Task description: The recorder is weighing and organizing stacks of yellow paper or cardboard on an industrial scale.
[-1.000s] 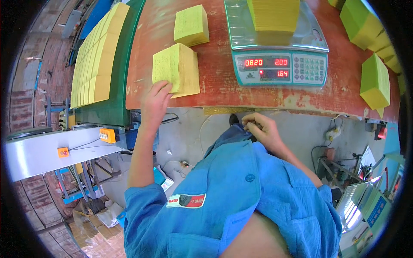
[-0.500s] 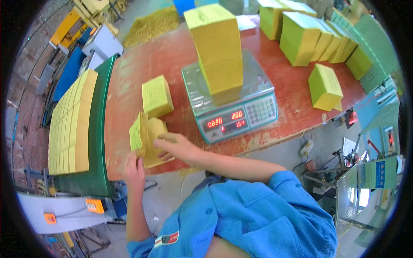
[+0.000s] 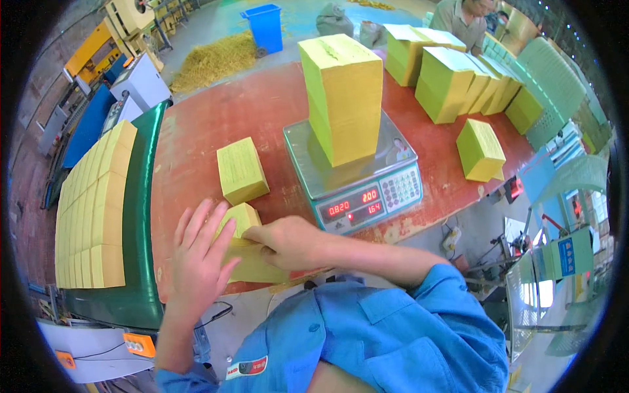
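My left hand is raised with its fingers spread, in front of the left side of a small stack of yellow paper and partly hiding it. It grips nothing. My right hand has its fingers curled in against the right side of that stack, where a yellow sheet shows at the table's front edge. Part of the grip is hidden. Just beyond lies another yellow paper block. To the right, a tall yellow paper stack stands on a digital scale with red lit digits.
On the red table, more yellow stacks stand at the back right, with a single block nearer. Rows of yellow blocks line a green surface at left. A person is at the far right, behind the stacks.
My left hand has let go of the near stack's left side, risen and spread its fingers. Pages that stood up there no longer show. My right hand has moved slightly right, and the view has shifted.
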`<state>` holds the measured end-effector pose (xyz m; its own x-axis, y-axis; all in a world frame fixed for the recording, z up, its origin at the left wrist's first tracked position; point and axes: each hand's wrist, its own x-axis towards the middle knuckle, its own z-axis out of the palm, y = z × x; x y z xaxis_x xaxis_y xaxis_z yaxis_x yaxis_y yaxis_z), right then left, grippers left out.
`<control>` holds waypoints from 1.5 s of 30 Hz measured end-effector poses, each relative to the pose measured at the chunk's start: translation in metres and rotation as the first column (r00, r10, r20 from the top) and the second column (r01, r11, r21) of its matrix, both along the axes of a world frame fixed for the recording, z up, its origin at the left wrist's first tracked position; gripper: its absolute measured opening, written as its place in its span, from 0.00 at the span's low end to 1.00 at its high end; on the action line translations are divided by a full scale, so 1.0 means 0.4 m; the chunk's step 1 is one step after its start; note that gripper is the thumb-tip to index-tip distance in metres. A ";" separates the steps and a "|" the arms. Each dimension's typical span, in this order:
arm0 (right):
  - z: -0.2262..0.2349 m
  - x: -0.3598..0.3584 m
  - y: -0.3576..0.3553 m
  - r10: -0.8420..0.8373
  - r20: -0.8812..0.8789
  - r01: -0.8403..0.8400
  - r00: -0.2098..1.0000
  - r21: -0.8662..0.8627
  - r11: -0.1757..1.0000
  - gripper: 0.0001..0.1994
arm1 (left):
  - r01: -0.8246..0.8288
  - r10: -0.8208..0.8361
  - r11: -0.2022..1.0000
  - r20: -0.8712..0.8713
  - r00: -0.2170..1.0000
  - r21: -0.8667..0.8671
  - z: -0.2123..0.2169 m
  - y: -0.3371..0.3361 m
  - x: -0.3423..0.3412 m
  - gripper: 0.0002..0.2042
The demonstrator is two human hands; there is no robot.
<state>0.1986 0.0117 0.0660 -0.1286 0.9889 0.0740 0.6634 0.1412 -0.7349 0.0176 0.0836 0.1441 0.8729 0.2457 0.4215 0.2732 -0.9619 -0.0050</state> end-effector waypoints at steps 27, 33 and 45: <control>0.371 0.821 0.155 -0.278 -0.723 0.413 0.632 0.010 0.911 0.11 | 0.367 0.368 -0.040 0.327 0.870 -0.930 0.177 0.285 0.707 0.15; 0.320 0.843 0.206 -0.349 -0.681 0.495 0.644 0.024 0.868 0.15 | 0.167 0.323 0.040 0.171 0.931 -0.985 0.120 0.345 0.731 0.11; 0.293 0.868 0.211 -0.426 -0.640 0.528 0.639 -0.038 0.849 0.14 | 0.040 0.362 0.107 0.076 0.929 -0.993 0.101 0.333 0.762 0.10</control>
